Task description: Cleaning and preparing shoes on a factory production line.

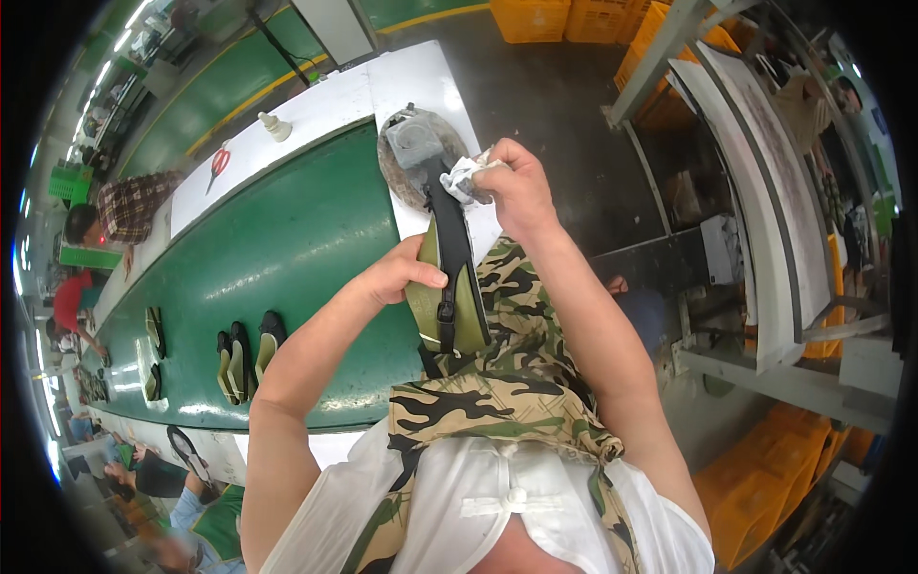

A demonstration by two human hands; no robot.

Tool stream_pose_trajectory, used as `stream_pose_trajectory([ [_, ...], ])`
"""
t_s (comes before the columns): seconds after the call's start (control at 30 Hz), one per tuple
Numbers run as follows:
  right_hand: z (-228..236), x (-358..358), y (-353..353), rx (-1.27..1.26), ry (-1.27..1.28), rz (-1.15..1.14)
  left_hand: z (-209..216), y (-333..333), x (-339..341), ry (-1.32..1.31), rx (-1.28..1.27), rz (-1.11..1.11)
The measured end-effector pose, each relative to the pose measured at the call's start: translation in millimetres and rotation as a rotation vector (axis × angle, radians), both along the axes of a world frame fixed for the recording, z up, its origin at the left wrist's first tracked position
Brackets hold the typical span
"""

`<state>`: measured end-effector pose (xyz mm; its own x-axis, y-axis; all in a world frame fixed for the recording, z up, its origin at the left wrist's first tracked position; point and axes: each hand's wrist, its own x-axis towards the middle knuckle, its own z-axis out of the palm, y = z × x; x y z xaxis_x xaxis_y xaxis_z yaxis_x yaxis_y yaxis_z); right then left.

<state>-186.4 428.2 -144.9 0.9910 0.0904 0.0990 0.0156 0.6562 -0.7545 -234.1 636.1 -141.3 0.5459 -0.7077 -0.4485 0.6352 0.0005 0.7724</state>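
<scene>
My left hand (402, 272) is wrapped around the side of an olive-green and black shoe (459, 311), its thumb lying on the green part. A black strap with a buckle shows near the shoe's lower end. My right hand (526, 196) pinches a crumpled white cloth (467, 178) against the upper, black end of the shoe. Just beyond the cloth, a grey, boxy, partly see-through container (415, 140) rests in a round, stained dish (390, 165). The shoe and cloth partly cover this dish.
Several similar shoes (237, 362) lie on the green conveyor belt (325, 220) to my left. Red-handled scissors (219, 163) and a cream-coloured bottle (275, 126) are on the white table edge. A metal rack (765, 210) stands at right, with orange crates (765, 478) below. Other people work along the belt.
</scene>
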Motion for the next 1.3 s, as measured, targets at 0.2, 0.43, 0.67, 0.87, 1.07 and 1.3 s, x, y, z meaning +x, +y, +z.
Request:
stream_pose_trajectory([
  [0.2, -13, -21, -25, 0.076, 0.040, 0.039, -14, -21, 10, 0.078, -0.086, 0.102],
  [0.43, -27, -48, -68, 0.000, 0.035, 0.066, -15, -57, 20, 0.020, -0.138, 0.223],
  [0.67, -22, -82, -114, -0.017, -0.031, 0.062, -16, -79, 26, -0.081, -0.132, 0.316],
  [0.87, -43, -91, -138, -0.036, 0.019, -0.073, -14, -96, 36, -0.090, -0.166, 0.297],
  [1.07, -60, -94, -154, -0.071, 0.122, -0.283, -6, -131, 50, -0.279, -0.145, 0.285],
  [1.3, -65, -100, -172, 0.114, 0.340, -0.338, 14, -171, 52, -0.527, 0.180, 0.269],
])
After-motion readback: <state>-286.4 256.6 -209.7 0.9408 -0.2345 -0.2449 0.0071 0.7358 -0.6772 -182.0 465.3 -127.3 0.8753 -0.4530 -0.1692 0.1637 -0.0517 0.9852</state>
